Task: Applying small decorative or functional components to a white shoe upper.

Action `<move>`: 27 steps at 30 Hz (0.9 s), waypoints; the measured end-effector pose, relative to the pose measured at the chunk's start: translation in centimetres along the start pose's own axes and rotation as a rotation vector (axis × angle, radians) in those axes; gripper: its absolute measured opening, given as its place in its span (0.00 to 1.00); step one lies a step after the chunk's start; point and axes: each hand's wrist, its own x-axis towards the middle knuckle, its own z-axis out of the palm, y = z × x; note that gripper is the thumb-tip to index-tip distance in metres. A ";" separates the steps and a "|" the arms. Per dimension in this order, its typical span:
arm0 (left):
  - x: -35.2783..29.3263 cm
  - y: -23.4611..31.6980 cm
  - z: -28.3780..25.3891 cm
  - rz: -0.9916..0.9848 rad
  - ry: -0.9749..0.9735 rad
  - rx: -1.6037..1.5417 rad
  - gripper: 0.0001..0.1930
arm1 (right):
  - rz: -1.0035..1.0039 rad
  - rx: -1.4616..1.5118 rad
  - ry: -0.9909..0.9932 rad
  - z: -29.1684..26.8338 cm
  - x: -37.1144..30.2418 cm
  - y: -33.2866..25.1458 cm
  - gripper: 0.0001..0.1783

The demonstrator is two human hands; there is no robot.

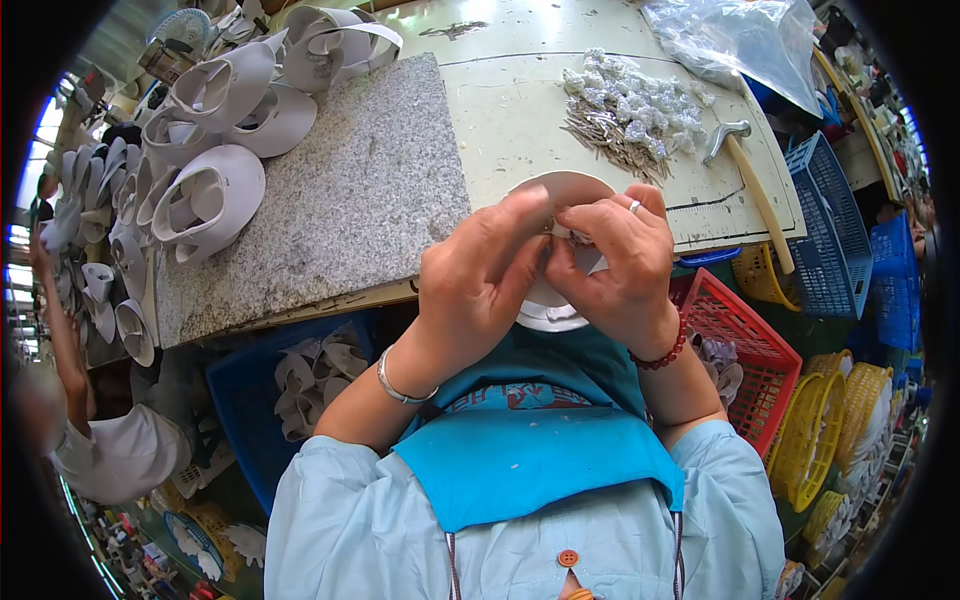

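Both my hands are raised over the near edge of the table, around a white shoe upper (553, 297). My left hand (480, 265) is closed on its left side, thumb bent inward; the upper fingers are smeared by motion. My right hand (625, 250) pinches thumb and forefinger together at the middle of the upper. A small pale, shiny bit shows between the fingertips, too hidden to name. Beyond the hands lies a heap of silvery-white ornaments (630, 95) beside a pile of thin brownish strips (610, 145).
A hammer (755, 180) lies at the table's right. A granite slab (350, 180) covers the left part, with white shoe uppers (210, 195) piled along it. Blue (240, 420) and red (740, 310) crates stand below the table. Another person's arm (65, 340) is at far left.
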 end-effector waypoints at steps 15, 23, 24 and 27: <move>-1.9 -0.5 0.4 -0.655 -0.026 -0.731 0.07 | 0.058 -0.214 -0.031 -0.5 -1.1 -1.0 0.12; -1.8 0.0 0.6 -0.556 -0.013 -0.738 0.09 | 0.072 -0.217 -0.023 -0.3 -0.7 -1.0 0.13; -1.8 0.1 0.5 -0.551 -0.018 -0.712 0.09 | 0.078 -0.210 -0.015 -0.3 -0.7 -1.0 0.13; -1.7 0.3 0.4 -0.473 -0.032 -0.662 0.10 | 0.092 -0.203 -0.011 -0.2 -0.8 -0.9 0.13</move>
